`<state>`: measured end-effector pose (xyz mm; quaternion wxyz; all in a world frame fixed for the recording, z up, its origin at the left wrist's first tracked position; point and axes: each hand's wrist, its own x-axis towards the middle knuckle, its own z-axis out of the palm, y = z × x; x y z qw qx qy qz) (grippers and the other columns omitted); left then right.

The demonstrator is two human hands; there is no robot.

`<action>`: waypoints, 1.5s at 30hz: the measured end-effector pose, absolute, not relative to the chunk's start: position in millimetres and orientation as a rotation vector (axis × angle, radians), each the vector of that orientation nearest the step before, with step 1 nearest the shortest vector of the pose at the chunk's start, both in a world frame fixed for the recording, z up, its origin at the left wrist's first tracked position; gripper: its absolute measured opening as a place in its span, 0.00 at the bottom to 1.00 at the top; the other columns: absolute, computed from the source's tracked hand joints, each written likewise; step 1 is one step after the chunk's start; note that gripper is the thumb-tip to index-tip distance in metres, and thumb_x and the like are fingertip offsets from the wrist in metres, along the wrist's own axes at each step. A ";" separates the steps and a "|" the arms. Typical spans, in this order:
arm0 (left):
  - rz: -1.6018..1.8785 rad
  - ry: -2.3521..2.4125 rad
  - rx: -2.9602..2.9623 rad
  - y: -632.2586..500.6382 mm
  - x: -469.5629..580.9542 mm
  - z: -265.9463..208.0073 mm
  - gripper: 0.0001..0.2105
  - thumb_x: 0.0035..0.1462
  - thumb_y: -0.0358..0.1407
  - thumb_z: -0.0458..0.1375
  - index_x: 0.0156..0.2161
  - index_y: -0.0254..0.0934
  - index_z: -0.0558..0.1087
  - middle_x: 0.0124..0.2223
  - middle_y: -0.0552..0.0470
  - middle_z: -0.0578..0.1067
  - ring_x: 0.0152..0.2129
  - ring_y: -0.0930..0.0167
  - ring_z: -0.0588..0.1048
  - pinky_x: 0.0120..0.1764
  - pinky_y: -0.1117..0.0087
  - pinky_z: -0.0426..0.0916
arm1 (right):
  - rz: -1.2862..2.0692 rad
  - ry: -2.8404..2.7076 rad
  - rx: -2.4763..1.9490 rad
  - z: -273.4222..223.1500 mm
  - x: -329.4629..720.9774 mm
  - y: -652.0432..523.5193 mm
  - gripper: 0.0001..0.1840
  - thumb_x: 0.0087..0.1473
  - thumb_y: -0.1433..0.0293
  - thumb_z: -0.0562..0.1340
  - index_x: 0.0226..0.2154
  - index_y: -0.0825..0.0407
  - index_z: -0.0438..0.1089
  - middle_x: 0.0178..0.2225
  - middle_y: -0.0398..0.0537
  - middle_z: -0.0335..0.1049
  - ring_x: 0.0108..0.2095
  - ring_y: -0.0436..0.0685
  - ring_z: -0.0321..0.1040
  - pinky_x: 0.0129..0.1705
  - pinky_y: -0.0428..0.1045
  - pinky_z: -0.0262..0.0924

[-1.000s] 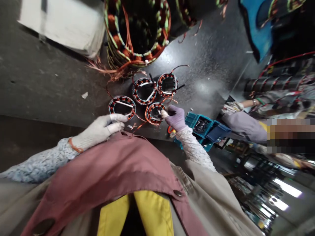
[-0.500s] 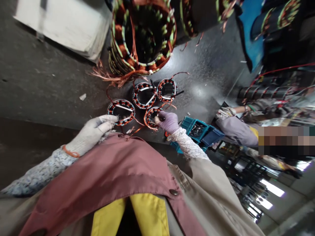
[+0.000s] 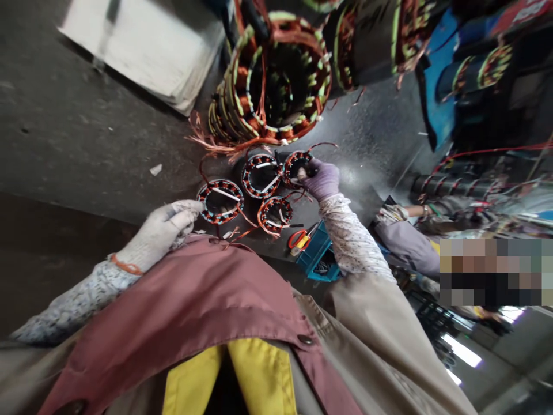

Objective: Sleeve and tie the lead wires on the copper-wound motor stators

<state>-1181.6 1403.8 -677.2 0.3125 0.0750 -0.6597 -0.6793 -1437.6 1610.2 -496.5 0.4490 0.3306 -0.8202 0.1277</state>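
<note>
Several small ring-shaped stators wound with copper wire lie together on the dark workbench (image 3: pixel 142 138). My left hand (image 3: pixel 173 222), in a white glove, has its fingers pinched at the near-left rim of the left stator (image 3: pixel 221 184). My right hand (image 3: pixel 323 180), in a purple glove, grips the back right stator (image 3: pixel 290 164) by its right side, thumb and fingers at the rim. Between them sit the middle stator (image 3: pixel 248 178) and the front stator (image 3: pixel 264 210), both untouched. White sleeves and loose copper leads show on the rings.
A large copper-wound stator (image 3: pixel 242 104) stands behind the small ones, with another stator (image 3: pixel 371 46) beside it. A paper stack (image 3: pixel 142 52) lies at back left. Orange-handled scissors (image 3: pixel 298 239) and a teal bin (image 3: pixel 317 248) are at right. A co-worker's sleeve (image 3: pixel 401 242) shows farther right.
My right hand has left the front stator and moved back to the back right one. The front stator now lies uncovered. My left hand stays by the left stator; the view has shifted slightly.
</note>
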 end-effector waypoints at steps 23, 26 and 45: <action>-1.838 -1.513 0.096 1382.7 -1187.7 -715.8 0.18 0.54 0.44 0.56 0.46 0.34 0.74 0.20 0.61 0.62 0.14 0.80 0.56 0.16 0.78 0.51 | -0.325 -2.024 0.866 -522.4 -1365.3 1547.7 0.15 0.54 0.62 0.58 0.37 0.54 0.74 0.31 0.55 0.77 0.35 0.63 0.74 0.34 0.50 0.58; -1.841 -1.482 0.069 1379.3 -1189.7 -720.0 0.19 0.54 0.44 0.56 0.46 0.33 0.74 0.21 0.61 0.62 0.13 0.80 0.56 0.16 0.78 0.50 | -0.029 -1.962 0.971 -521.0 -1347.1 1561.3 0.11 0.51 0.63 0.60 0.30 0.53 0.72 0.25 0.50 0.74 0.29 0.59 0.70 0.32 0.50 0.58; -1.940 -1.397 -0.049 1383.8 -1197.4 -720.4 0.17 0.52 0.42 0.57 0.44 0.33 0.74 0.21 0.60 0.62 0.14 0.79 0.55 0.16 0.77 0.51 | -0.377 -2.120 1.030 -592.0 -1298.9 1520.0 0.21 0.59 0.55 0.58 0.42 0.54 0.75 0.33 0.53 0.78 0.35 0.61 0.74 0.33 0.49 0.57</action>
